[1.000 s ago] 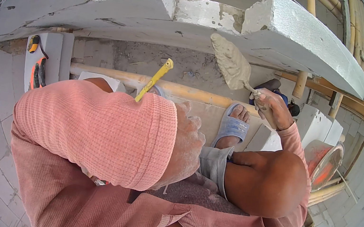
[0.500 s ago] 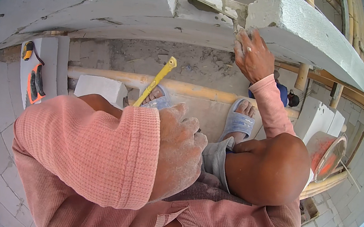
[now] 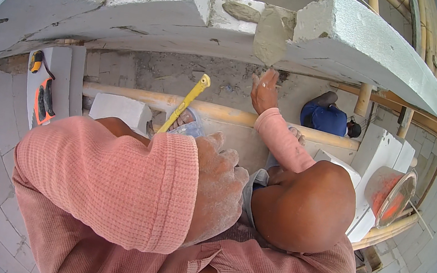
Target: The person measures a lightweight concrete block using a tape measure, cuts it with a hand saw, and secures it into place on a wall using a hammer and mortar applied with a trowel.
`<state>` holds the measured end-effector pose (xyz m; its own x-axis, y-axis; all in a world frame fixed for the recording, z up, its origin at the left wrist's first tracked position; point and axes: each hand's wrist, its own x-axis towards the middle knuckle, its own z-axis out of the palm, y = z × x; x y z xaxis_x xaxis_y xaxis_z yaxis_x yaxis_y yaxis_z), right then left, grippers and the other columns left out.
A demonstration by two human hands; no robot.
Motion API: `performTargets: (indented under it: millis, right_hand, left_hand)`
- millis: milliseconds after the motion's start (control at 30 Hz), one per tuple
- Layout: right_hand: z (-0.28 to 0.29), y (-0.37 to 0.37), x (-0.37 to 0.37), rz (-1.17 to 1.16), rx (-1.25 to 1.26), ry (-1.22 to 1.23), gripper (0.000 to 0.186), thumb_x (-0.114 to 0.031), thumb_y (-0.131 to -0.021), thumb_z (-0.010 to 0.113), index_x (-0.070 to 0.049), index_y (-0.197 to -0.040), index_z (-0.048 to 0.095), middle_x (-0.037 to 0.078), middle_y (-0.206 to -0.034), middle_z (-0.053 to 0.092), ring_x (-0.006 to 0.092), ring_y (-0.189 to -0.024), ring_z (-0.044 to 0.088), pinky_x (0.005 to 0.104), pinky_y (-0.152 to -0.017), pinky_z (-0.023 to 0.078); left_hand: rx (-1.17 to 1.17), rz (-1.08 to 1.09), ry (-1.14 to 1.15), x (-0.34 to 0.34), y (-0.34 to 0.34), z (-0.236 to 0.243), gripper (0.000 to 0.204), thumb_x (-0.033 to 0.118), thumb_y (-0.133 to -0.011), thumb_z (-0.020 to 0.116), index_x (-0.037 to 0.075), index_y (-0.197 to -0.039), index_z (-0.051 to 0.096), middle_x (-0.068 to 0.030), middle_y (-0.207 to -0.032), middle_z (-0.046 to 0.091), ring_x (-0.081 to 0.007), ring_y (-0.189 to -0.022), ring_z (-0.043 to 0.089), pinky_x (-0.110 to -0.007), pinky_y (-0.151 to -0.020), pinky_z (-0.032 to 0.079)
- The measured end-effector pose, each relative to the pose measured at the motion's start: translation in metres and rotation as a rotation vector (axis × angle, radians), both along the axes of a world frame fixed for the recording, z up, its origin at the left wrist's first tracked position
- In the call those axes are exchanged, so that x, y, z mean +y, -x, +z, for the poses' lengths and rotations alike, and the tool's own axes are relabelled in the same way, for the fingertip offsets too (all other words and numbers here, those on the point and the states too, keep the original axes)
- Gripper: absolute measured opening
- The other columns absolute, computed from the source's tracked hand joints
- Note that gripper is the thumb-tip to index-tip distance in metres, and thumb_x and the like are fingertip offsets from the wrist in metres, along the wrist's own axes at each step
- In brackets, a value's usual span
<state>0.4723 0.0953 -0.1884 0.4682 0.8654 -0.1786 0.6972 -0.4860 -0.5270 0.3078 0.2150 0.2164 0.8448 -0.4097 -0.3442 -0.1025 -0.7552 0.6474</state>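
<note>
My right hand (image 3: 265, 91) reaches forward to the low block wall, fingers closed at the lower end of a mortar-coated trowel (image 3: 272, 37); the handle is hidden. The blade lies against the gap between two white blocks, at its right end. Left of it, a lump of grey mortar (image 3: 241, 11) sits on the lower course. My left hand (image 3: 219, 191), grey with dust, stays near my lap with its fingers curled; what it holds, if anything, is hidden. A yellow handle (image 3: 186, 102) rises beyond my left sleeve, its lower end out of sight.
A tape measure (image 3: 38, 61) and an orange-and-black handled saw (image 3: 44, 101) lie on a block at left. A bamboo pole (image 3: 223, 109) crosses before my feet. A person in blue (image 3: 326, 117) crouches below. A bucket (image 3: 392, 194) stands at right by white blocks.
My right hand has drawn back from the wall, down and leftward. The trowel has turned from edge-on to showing its broad blade over the gap's right end. My left hand is nearly still.
</note>
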Motion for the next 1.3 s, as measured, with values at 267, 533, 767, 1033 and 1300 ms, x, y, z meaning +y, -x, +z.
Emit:
performTargets:
  millis: [267, 533, 767, 1033, 1300]
  right_hand:
    - [0.037, 0.007, -0.023, 0.254, 0.216, 0.015, 0.059, -0.022, -0.103, 0.053, 0.013, -0.144, 0.029, 0.045, -0.137, 0.039, 0.0596, -0.121, 0.05, 0.0542, -0.099, 0.049]
    - [0.149, -0.031, -0.025, 0.249, -0.053, -0.122, 0.049, -0.02, -0.099, 0.06, 0.002, -0.142, 0.046, 0.031, -0.121, 0.048, 0.0491, -0.091, 0.064, 0.0508, -0.076, 0.056]
    - [0.206, -0.039, 0.022, 0.346, -0.261, 0.188, 0.05, -0.016, -0.094, 0.059, -0.001, -0.141, 0.048, 0.029, -0.121, 0.05, 0.0477, -0.085, 0.068, 0.0521, -0.07, 0.059]
    - [0.185, -0.043, -0.023, 0.402, -0.416, 0.145, 0.044, -0.015, -0.092, 0.059, 0.005, -0.131, 0.055, 0.031, -0.123, 0.053, 0.0454, -0.106, 0.063, 0.0485, -0.083, 0.056]
    - [0.109, 0.033, 0.009, 0.673, -0.516, -0.098, 0.042, -0.016, -0.09, 0.06, 0.005, -0.127, 0.058, 0.026, -0.131, 0.057, 0.0424, -0.128, 0.051, 0.0497, -0.118, 0.036]
  left_hand:
    - [0.117, -0.003, -0.04, -0.009, 0.019, -0.026, 0.027, 0.032, -0.091, 0.067, 0.006, -0.097, 0.073, -0.0055, -0.094, 0.066, -0.024, -0.096, 0.065, -0.042, -0.096, 0.048]
    - [0.188, -0.126, -0.054, 0.001, -0.002, -0.013, 0.02, 0.025, -0.088, 0.066, 0.007, -0.091, 0.074, -0.0053, -0.093, 0.065, -0.0245, -0.096, 0.066, -0.039, -0.091, 0.05]
    - [0.037, -0.193, -0.028, 0.018, -0.019, -0.015, 0.018, 0.022, -0.085, 0.069, 0.006, -0.092, 0.075, -0.007, -0.096, 0.066, -0.0245, -0.098, 0.067, -0.039, -0.088, 0.052]
    - [-0.046, -0.102, -0.06, 0.004, -0.005, -0.011, 0.018, 0.022, -0.083, 0.07, 0.008, -0.092, 0.076, -0.0059, -0.099, 0.067, -0.0236, -0.099, 0.067, -0.038, -0.089, 0.052]
    - [0.019, -0.139, 0.027, 0.009, 0.007, -0.014, 0.018, 0.025, -0.084, 0.07, 0.009, -0.091, 0.075, -0.0055, -0.095, 0.065, -0.0222, -0.093, 0.064, -0.036, -0.088, 0.049]
